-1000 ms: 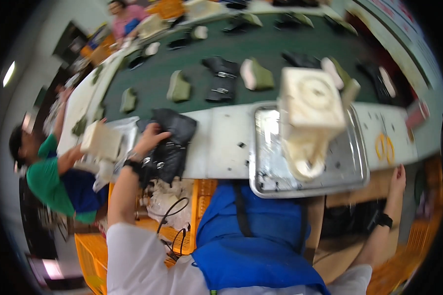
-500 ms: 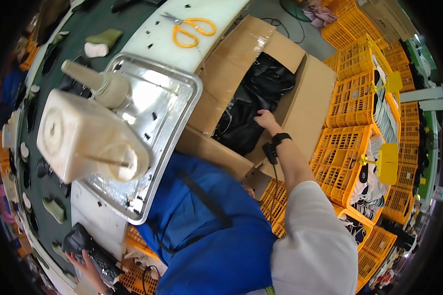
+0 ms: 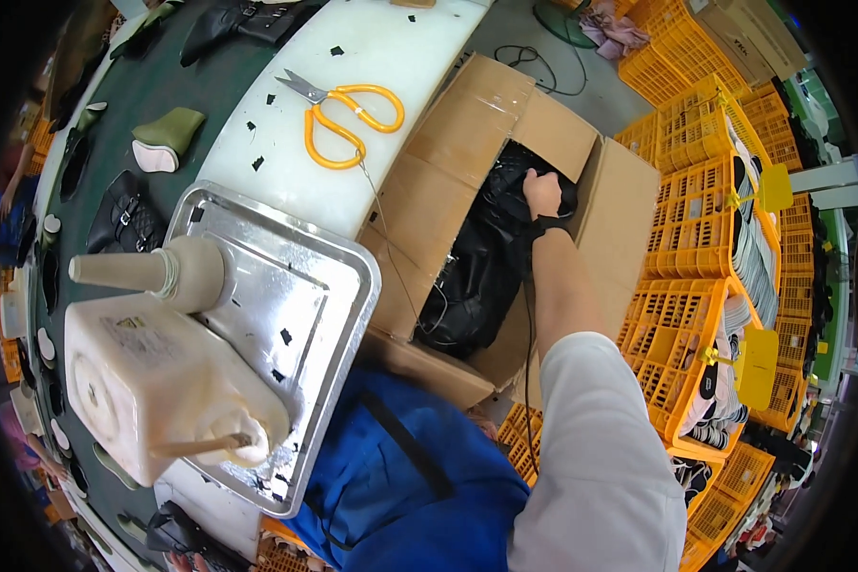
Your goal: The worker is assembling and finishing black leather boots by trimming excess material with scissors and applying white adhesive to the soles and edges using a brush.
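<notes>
My right hand (image 3: 543, 194), a black strap on its wrist, reaches into an open cardboard box (image 3: 453, 129). Its fingers are closed on one of the soft black leather shoe uppers (image 3: 469, 286) heaped inside; the fingertips are partly hidden. Only the fingers of my left hand (image 3: 187, 562) show at the bottom left edge. They grip a black leather shoe (image 3: 186, 532) beside the white worktable (image 3: 300, 33). Orange-handled scissors (image 3: 338, 112) lie on that table, left of the box.
A metal tray (image 3: 360, 276) carries a whitish plastic container (image 3: 124, 381) with a brush and a pale bottle (image 3: 195, 272). Shoes and an olive shoe form (image 3: 172, 129) lie on the green conveyor (image 3: 186, 86). Stacked orange crates (image 3: 672, 334) stand right. A cable (image 3: 528, 381) hangs below my right wrist.
My right hand has moved farther into the box, up and slightly right, and its fingers have closed. The view has shifted, so my left hand and its shoe sit lower, mostly out of frame.
</notes>
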Tool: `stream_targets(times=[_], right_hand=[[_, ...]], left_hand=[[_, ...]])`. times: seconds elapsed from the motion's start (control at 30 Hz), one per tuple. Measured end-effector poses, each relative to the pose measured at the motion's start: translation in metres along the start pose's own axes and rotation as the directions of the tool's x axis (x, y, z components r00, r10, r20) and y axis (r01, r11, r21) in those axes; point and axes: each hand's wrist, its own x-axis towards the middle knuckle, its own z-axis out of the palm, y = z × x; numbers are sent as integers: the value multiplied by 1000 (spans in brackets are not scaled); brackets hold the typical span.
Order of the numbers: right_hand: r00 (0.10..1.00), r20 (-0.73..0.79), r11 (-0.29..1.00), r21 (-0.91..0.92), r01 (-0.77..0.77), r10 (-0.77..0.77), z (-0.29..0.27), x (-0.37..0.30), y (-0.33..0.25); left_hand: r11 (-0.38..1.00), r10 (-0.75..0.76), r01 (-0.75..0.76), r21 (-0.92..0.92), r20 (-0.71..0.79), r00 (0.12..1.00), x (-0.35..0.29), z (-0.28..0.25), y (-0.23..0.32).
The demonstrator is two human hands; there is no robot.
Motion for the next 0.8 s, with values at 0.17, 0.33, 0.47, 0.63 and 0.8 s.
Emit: stream_targets(times=[0.17,0.33,0.47,0.63,0.8], right_hand=[[961,-161,967,-89,-239,223,-3,15,1],[958,194,939,-313,-143,211,0,38,-21],[897,270,889,206,-410,351,27,56,-2],[786,376,166,846,-507,490,68,7,-30],[780,569,179,766,-618,260,96,-32,-50]], left_hand=[[990,-110,98,100,120,987,2,-33,50],[999,21,-21,-34,-19,1000,21,-31,47],[990,6,-10,-142,-30,1000,39,-16,41],[965,-31,16,-263,-54,998,55,2,24],[926,-104,65,-373,-85,991,60,15,-1]])
